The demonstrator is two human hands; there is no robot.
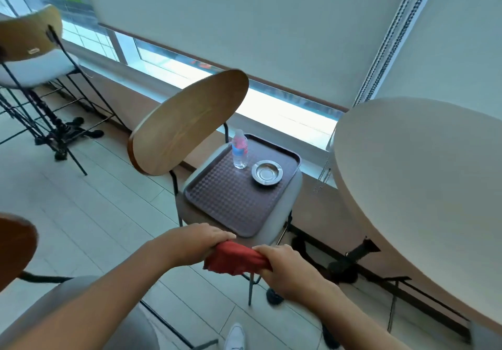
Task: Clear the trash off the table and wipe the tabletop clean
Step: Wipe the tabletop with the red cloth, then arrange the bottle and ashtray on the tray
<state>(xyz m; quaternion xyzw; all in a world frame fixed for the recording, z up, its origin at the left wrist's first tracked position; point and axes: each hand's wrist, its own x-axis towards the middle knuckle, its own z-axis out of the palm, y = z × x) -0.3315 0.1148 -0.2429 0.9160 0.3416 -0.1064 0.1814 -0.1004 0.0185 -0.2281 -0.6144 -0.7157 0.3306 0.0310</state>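
Note:
Both my hands hold a red cloth (231,258) in front of me, above the floor. My left hand (194,242) grips its left end and my right hand (285,266) grips its right end. Just beyond them a brown tray (225,200) lies on the grey seat of a chair (292,194). On the tray stand a clear water bottle (240,150) with a pink and blue label and a round metal ashtray (266,172). The round white tabletop (423,186) fills the right side and looks bare.
The chair's wooden backrest (187,121) rises left of the tray. Another stool (30,50) stands far left and a third chair (16,246) sits at my lower left. The table's black base (343,266) is on the tiled floor. Window blinds hang behind.

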